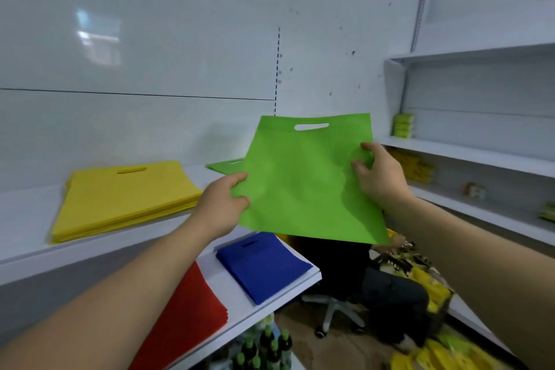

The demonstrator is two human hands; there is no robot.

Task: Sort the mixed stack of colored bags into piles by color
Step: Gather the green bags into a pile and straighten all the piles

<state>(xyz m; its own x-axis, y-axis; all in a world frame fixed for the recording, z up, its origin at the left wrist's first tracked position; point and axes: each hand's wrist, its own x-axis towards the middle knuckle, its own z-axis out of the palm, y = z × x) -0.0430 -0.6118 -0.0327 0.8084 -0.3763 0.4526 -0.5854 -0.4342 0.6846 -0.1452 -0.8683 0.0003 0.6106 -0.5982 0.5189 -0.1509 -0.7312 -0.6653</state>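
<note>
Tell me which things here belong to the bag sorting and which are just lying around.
Belongs to the job:
flat green fabric bag with a cut-out handle, held by the left hand and right hand
second green bag behind it
yellow bag pile
blue bag pile
red bag pile

Lying about:
green-capped bottles at the bottom
white-legged swivel chair
green packets on the right-hand shelf

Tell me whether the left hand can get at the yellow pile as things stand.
Probably, once freed: the left hand grips the green bag, but the yellow pile lies uncovered on the shelf just beside it.
</note>
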